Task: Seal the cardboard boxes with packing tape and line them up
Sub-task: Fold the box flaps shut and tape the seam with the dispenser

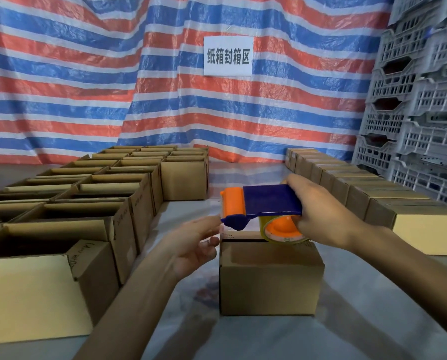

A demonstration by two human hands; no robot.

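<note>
Brown cardboard: one small box (pixel 269 276) alone on the middle of the bench (pixel 373 320), toward the near edge, long axis left to right. Directly above its top, the blue-and-orange tape dispenser (pixel 261 203), laid along the same axis, orange end to the left, roll of tape (pixel 282 231) to the right and lowest over the far top edge of the box. Touching the cardboard or just off it: cannot tell.

Right hand (pixel 318 211) clamped on the dispenser, palm over the blue cover, fingers curled under beside the roll. Left hand (pixel 193 245) empty, fingers loosely spread, just beside the orange end and the top left corner of the box. Nearer than the right to that end, so likely the one to catch the free end of the tape or steady the box.

Top of the box mostly hidden beneath the dispenser; a dark slit along it, no tape made out. Probably the start of a pull along the long axis.

Room: open boxes (pixel 95 203) packed in rows along the left side, closed boxes (pixel 373 201) in a single line along the right side toward the far edge. Between them a lane of bench, with the box well apart from both.

Behind, a striped tarpaulin (pixel 87 74), a white sign (pixel 228 56), grey crates (pixel 419 100) stacked at the right.
</note>
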